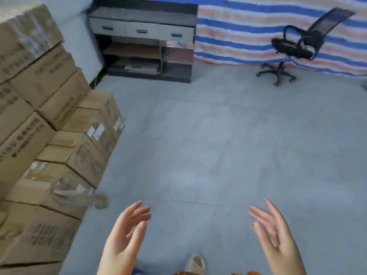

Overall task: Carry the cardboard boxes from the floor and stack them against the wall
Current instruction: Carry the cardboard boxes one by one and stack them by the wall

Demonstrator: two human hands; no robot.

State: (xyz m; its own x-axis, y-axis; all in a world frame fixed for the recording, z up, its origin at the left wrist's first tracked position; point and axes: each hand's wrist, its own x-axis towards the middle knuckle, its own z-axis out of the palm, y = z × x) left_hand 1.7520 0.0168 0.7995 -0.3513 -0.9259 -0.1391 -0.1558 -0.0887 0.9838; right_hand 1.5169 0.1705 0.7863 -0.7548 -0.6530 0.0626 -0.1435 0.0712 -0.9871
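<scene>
Both hands are empty and spread, palms turned toward each other: the left hand (127, 233) and the right hand (276, 235) held apart above the grey floor (218, 145). The cardboard boxes (49, 135) stand stacked in stepped tiers just left of the left hand. Ahead of the hands the floor lies bare up to a dark shelf unit (147, 42) and an office chair (297, 46).
</scene>
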